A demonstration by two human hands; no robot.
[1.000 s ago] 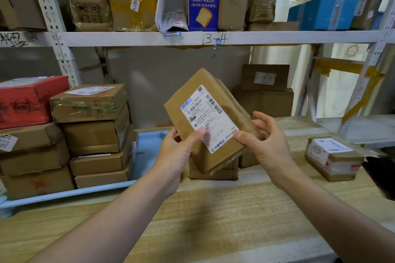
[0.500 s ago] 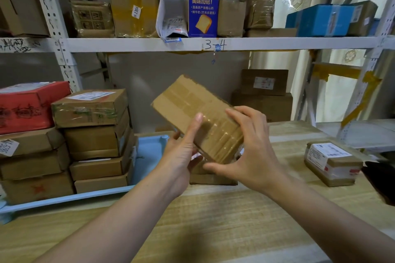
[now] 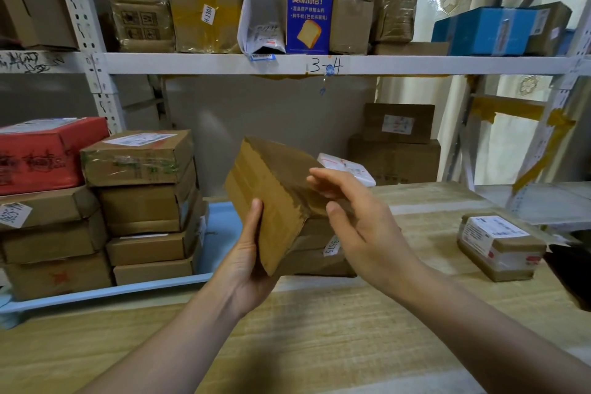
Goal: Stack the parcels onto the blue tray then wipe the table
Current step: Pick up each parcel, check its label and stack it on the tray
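Since a moment ago the flat brown taped cardboard parcel (image 3: 275, 201) has tilted leftward and the right hand (image 3: 358, 227) has let go, fingers loosely spread just beside it. The left hand (image 3: 248, 261) grips its lower edge, above the wooden table (image 3: 319, 329), right of the light-blue tray (image 3: 220, 227) stacked with brown boxes (image 3: 144, 201)

The wooden table (image 3: 319, 329) bears a blue tray (image 3: 220, 227), a labelled parcel (image 3: 500, 246), perhaps another parcel (image 3: 319, 253).
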